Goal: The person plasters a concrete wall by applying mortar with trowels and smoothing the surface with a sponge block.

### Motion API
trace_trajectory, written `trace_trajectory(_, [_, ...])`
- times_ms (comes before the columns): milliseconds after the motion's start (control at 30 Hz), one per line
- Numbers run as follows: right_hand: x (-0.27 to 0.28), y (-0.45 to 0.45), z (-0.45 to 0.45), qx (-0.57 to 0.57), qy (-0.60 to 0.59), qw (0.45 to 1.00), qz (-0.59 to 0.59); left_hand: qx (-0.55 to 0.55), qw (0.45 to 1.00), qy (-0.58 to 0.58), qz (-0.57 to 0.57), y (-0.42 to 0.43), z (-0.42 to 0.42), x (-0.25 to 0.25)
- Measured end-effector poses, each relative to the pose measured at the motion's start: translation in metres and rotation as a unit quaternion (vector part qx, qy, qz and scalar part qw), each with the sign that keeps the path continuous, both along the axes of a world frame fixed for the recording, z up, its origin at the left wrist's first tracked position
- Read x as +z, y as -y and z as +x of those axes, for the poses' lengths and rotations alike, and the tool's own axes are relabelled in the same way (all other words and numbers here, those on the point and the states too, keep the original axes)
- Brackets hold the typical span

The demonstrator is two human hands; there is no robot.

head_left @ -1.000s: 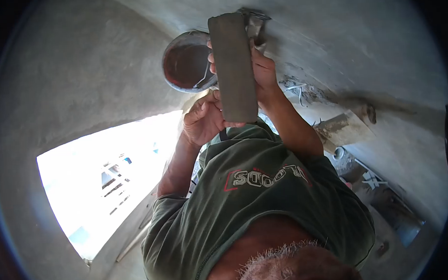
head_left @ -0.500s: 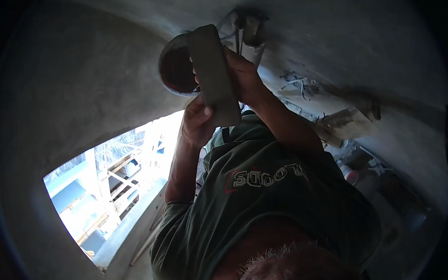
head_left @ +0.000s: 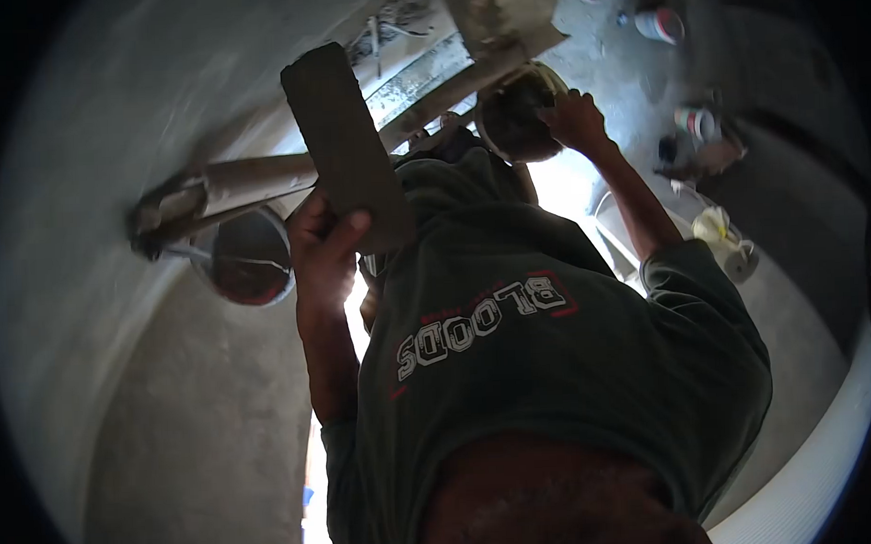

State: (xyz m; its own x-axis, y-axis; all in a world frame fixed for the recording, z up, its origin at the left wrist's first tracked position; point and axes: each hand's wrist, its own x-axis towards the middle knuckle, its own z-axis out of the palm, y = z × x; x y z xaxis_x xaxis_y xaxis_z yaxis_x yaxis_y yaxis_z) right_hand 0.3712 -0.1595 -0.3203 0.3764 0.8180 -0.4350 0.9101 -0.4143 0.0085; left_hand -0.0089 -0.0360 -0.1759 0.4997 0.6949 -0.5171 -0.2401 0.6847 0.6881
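Wall (head_left: pixel 97 188) curving at left; one grey slab (head_left: pixel 343 141), one dark round container (head_left: pixel 515 125)
Slab already being held up, apparently not yet being set down, far edge standing free; a gap leaving room between it and container; left hand (head_left: pixel 325 249) closing fingers on slab's near end; right hand (head_left: pixel 581 125) overlapping container's rim, finger hold not showing

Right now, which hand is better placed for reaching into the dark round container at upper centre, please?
The right hand, I think: it is at the edge of that dark round container, while the left hand holds the flat block.
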Motion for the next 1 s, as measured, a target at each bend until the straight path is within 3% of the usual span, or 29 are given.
trace_trajectory(33, [-0.018,0.014,0.003,-0.040,0.002,0.999,0.009,-0.021,1.000,0.000,0.002,-0.003,0.010,-0.003])
trace_trajectory(167, [-0.037,0.025,0.002,0.008,0.082,0.996,0.036,-0.029,0.999,-0.014,-0.032,-0.014,0.023,0.002])
trace_trajectory(367, [-0.075,0.022,0.014,-0.091,0.019,0.991,-0.092,-0.026,0.996,0.001,-0.090,-0.015,0.031,-0.002])
trace_trajectory(433, [-0.081,0.032,0.018,0.031,-0.046,0.987,-0.149,-0.037,0.995,0.005,-0.088,-0.016,0.038,-0.002])
trace_trajectory(533, [-0.047,0.049,0.003,-0.010,-0.039,0.988,-0.152,-0.059,0.995,0.020,-0.084,-0.015,0.041,0.001])
trace_trajectory(600, [-0.027,0.103,0.010,0.035,-0.050,0.997,0.055,-0.063,0.993,0.033,-0.090,-0.014,0.043,0.004])
trace_trajectory(700, [0.050,0.145,0.014,-0.008,-0.044,0.996,0.078,-0.075,0.983,0.084,-0.145,-0.018,0.048,0.005])
trace_trajectory(733, [0.076,0.156,0.013,-0.188,-0.196,0.956,0.109,-0.102,0.976,0.126,-0.145,-0.019,0.049,0.001])
trace_trajectory(767, [0.086,0.176,0.011,-0.195,-0.189,0.956,0.114,-0.112,0.975,0.131,-0.143,-0.019,0.056,0.003])
trace_trajectory(800, [0.093,0.197,0.014,-0.352,-0.373,0.839,0.182,-0.125,0.969,0.140,-0.158,-0.019,0.064,0.007])
trace_trajectory(833, [0.096,0.212,0.016,-0.477,-0.531,0.658,0.241,-0.138,0.964,0.149,-0.173,-0.019,0.072,0.008])
trace_trajectory(867, [0.100,0.213,0.014,-0.481,-0.525,0.656,0.250,-0.149,0.962,0.153,-0.172,-0.019,0.077,0.004])
trace_trajectory(933, [0.109,0.204,-0.001,-0.487,-0.611,0.511,0.360,-0.222,0.938,0.214,-0.159,-0.020,0.086,-0.009])
trace_trajectory(1000, [0.104,0.185,-0.003,-0.431,-0.655,0.475,0.400,-0.251,0.922,0.227,-0.190,-0.021,0.107,-0.014])
